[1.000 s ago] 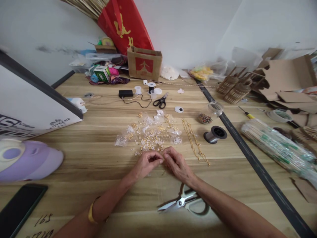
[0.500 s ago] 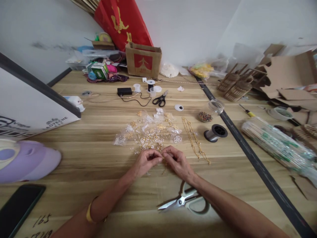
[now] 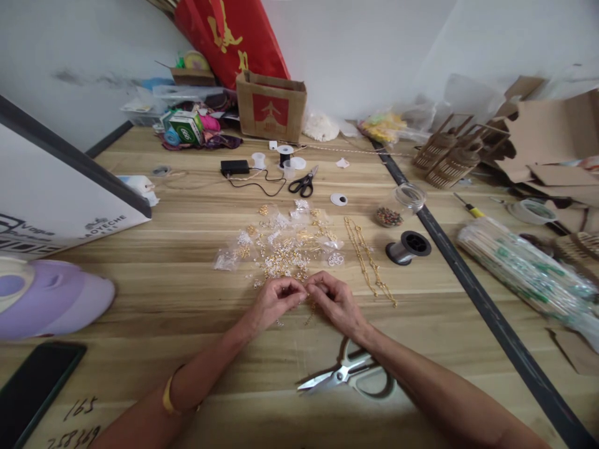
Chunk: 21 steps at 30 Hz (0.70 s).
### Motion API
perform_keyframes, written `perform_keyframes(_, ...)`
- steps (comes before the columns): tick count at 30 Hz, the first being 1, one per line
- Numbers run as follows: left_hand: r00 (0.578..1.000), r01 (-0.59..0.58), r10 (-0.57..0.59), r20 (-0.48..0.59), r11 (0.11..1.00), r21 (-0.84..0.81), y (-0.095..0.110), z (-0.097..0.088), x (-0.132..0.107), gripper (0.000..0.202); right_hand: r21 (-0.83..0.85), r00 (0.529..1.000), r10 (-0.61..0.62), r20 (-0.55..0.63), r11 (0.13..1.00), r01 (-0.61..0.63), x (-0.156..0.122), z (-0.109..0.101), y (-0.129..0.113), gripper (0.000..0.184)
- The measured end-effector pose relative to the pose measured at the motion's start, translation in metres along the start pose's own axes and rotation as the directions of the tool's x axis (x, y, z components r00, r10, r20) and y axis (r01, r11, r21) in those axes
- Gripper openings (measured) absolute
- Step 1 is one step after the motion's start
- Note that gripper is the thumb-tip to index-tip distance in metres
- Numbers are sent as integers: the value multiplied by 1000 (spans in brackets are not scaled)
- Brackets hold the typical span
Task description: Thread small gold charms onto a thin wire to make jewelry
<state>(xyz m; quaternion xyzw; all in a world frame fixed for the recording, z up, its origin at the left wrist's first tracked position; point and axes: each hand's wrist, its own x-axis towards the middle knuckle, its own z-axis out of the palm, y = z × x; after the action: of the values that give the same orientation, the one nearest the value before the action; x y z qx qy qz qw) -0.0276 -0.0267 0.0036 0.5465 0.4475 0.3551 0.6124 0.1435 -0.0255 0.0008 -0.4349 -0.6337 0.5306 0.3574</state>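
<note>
My left hand (image 3: 278,302) is closed in a pinch, thumb against forefinger, on something too small to make out. Its fingertips almost meet those of my right hand (image 3: 336,302), which pinches a short, thin gold chain (image 3: 309,317) that dangles toward the table. Just beyond the fingers lies a pile of gold and clear beads (image 3: 285,257) among small plastic bags. To the right rests a longer gold chain (image 3: 362,259). Light-handled scissors (image 3: 344,374) lie with blades parted, partly beneath my right forearm.
A wire spool (image 3: 408,248) and a jar of coloured beads (image 3: 389,216) stand to the right. Black scissors (image 3: 304,183) lie farther back. On the left are a white box (image 3: 70,193), a purple object (image 3: 70,299) and a phone (image 3: 40,390). Wrapped sticks (image 3: 524,268) lie at far right.
Both hands stay together at nearly the same spot, with only slight finger movement. The view has shifted a little; the objects on the table lie as before.
</note>
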Motion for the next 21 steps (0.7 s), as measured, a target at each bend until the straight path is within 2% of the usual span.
perform_keyframes(8,1000,18,-18,-19,1000,-7,-2,-1,1,22,5,1000,13,-20,1000,-13,-1,0,-2,27)
perform_keyframes(21,997,47,-50,-52,997,-61,3,-1,-1,23,-77,996,6,-92,997,-13,-1,1,0,24)
